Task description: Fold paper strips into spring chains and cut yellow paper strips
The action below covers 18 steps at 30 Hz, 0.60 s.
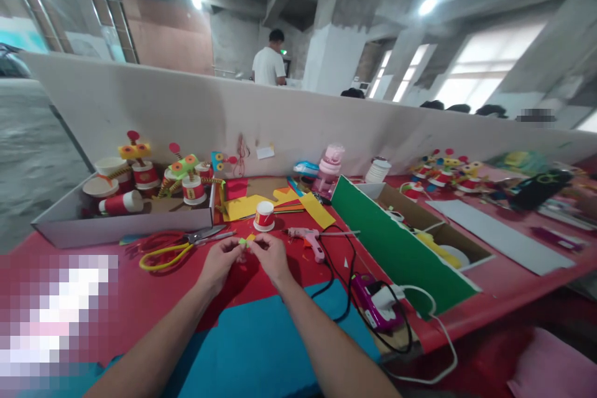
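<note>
My left hand (222, 260) and my right hand (271, 256) meet low over the red table, fingertips pinched together. Between them is a small green and yellow piece (243, 242) that looks like paper; whether it is one piece or two I cannot tell. Just beyond my fingertips a red and white paper cup (264, 217) stands upside down. A pink glue gun (308, 241) lies to the right of my right hand. Left of my left hand are yellow-handled scissors (170, 254), their blades pointing away to the right.
A white box (125, 229) at left holds paper cups and cup figures. Yellow paper sheets (242, 207) lie behind the cup. On the right are a green-sided box (396, 249) and a purple power strip (377, 305) with trailing cords. Blue sheeting (261, 342) lies under my forearms.
</note>
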Each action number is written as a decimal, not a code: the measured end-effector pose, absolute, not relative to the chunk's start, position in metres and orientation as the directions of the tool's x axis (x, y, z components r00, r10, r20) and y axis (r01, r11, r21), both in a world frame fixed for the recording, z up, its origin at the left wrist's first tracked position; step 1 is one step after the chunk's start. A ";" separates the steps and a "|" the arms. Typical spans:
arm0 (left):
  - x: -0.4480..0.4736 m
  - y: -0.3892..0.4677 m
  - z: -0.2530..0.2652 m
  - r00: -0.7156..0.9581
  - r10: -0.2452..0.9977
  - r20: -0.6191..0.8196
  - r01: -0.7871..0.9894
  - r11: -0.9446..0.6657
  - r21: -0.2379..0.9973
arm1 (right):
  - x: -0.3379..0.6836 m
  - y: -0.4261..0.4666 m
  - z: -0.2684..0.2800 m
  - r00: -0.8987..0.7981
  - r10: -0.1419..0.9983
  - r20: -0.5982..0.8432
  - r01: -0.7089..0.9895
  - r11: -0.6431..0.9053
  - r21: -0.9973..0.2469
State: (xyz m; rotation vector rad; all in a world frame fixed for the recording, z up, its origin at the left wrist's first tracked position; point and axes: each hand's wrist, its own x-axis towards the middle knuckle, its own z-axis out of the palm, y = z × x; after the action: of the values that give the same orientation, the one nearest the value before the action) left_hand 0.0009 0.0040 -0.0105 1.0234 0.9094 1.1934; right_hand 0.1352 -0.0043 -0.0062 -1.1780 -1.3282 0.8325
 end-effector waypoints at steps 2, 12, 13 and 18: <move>0.003 0.002 -0.008 0.157 0.987 -0.045 -0.327 0.095 0.940 | 0.135 -0.004 -0.003 0.115 0.962 0.246 0.139 0.230 -0.963; 0.004 0.000 -0.007 0.175 0.979 -0.104 -0.459 0.175 0.871 | 0.163 -0.004 0.014 0.261 0.940 0.220 -0.063 0.244 -0.968; 0.004 0.000 -0.007 0.181 0.977 -0.110 -0.480 0.185 0.857 | 0.162 -0.006 0.012 0.225 0.953 0.204 -0.065 0.224 -0.972; 0.008 -0.005 0.000 0.170 0.981 -0.097 -0.566 0.178 0.805 | 0.136 -0.015 0.000 0.022 0.993 0.118 -0.129 0.120 -0.984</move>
State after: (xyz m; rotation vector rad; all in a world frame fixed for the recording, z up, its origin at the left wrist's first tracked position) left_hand 0.0077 -0.0045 -0.0002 0.7117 0.7254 1.2416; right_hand 0.1363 -0.0152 0.0000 -1.0332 -1.1564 1.1700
